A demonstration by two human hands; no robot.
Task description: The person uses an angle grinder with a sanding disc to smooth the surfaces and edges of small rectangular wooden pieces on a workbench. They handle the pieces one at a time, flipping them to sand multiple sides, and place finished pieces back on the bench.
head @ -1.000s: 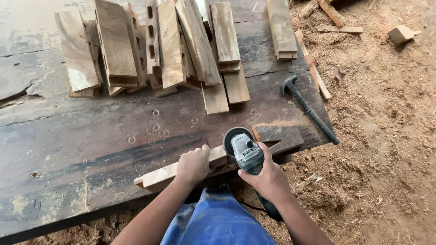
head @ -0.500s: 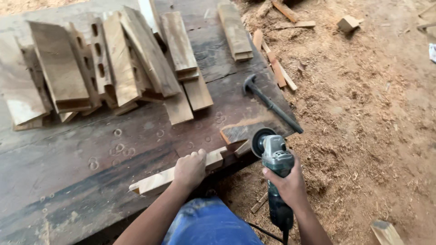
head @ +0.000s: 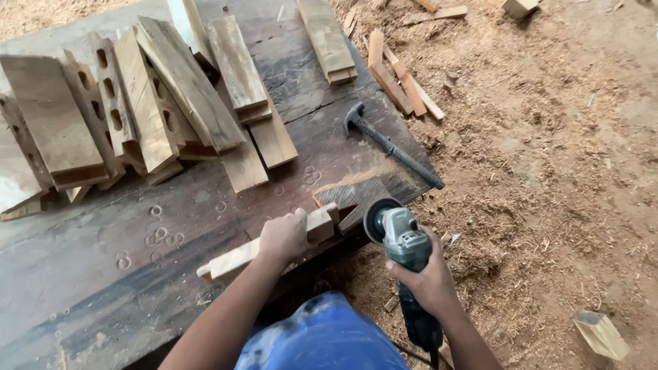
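L hand [head: 284, 236] is pressing down on a pale wood strip [head: 233, 259], fingers curled shut over its top w/ the thumb side toward the strip's far end; the strip is lying flat along the near edge of the dark workbench [head: 103, 288], running out past both sides of the fingers, one end sticking out toward the wrist side, the other ending just past the fingertips. R hand [head: 428, 281] is wrapping tight around the body of a grey-green angle grinder [head: 404, 240], fingers closed all the way round the grip, disc end pointing away from the palm toward the strip's end. The disc guard [head: 377, 218] is sitting just beside the strip's tip, near the L fingertips but apart from them; can't tell if the disc is touching wood. A dark wedge-shaped board [head: 356, 195] is lying just beyond the fingers of both hands, at the bench corner. Farther past the fingers, a black hammer [head: 394, 147] is lying diagonally on the bench, well apart from either hand. Way beyond the L knuckles, a stack of slotted wood pieces [head: 137, 116] is leaning in overlapping rows. Sawdust-covered ground [head: 562, 171] is spreading out on the R hand's outer side, w/ a small wood offcut [head: 602, 334] lying on it, well apart from the fingers.
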